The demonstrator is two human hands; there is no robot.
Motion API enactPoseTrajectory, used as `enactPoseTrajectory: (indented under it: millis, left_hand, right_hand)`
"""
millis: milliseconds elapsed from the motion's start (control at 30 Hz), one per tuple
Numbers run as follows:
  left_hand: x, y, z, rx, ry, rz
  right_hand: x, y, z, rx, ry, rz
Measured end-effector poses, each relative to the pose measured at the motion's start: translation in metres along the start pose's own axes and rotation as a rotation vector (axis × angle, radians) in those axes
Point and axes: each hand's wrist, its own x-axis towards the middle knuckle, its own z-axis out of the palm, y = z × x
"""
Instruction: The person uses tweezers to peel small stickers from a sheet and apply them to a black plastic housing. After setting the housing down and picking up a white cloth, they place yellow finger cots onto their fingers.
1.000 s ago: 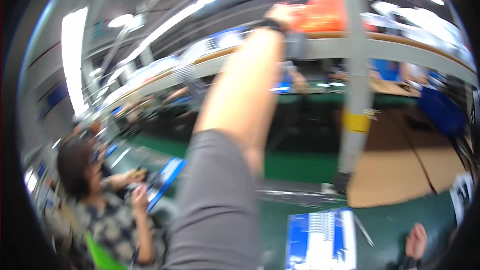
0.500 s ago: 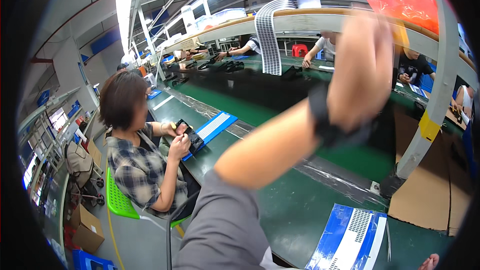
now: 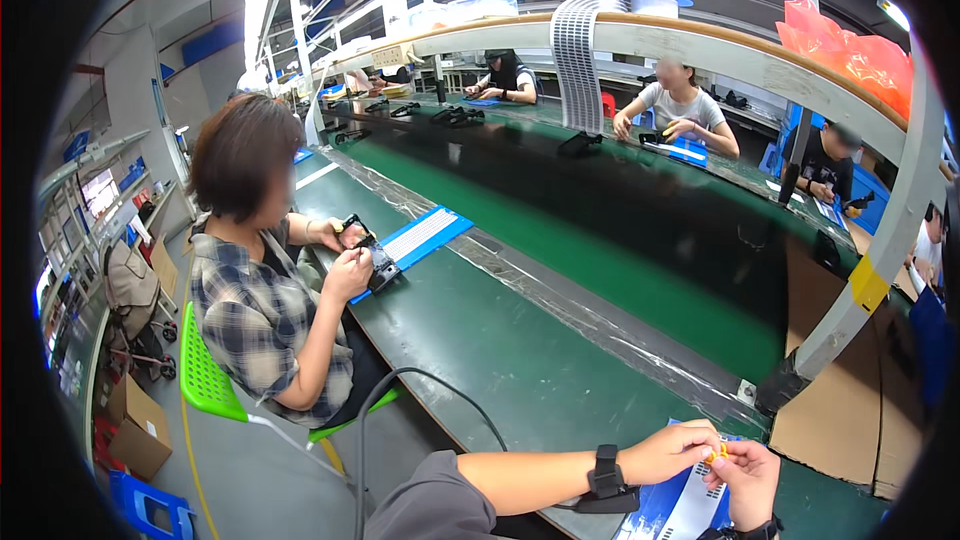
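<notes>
Far to the left of both hands a co-worker (image 3: 265, 270) in a plaid shirt bends over a dark device (image 3: 378, 262) beside a blue tray (image 3: 420, 235). At the lower edge the left hand (image 3: 680, 448) and the right hand (image 3: 745, 475) meet, fingertips pinched together on a small yellow part (image 3: 720, 452) — too tiny and too covered to make out. Under them lies a blue-and-white tray (image 3: 670, 510), cut off by the frame — the right wrist is cropped too.

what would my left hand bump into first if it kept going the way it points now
The left hand points right, across the blue tray. First in that line is the right hand, already fingertip to fingertip with it around a small yellow piece. Whether the fingers actually touch is too small to tell.
</notes>
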Motion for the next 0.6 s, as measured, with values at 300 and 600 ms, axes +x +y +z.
enactPoseTrajectory:
  millis: [300, 600]
  left_hand:
    - [-0.001, -0.008, -0.018, -0.475, 0.057, -0.107]
    - [-0.003, -0.022, -0.019, -0.795, 0.202, -0.568]
  right_hand:
    - [0.017, -0.021, 0.014, 0.022, 0.024, -0.02]
    - [0.02, -0.058, -0.012, 0.12, 0.001, -0.102]
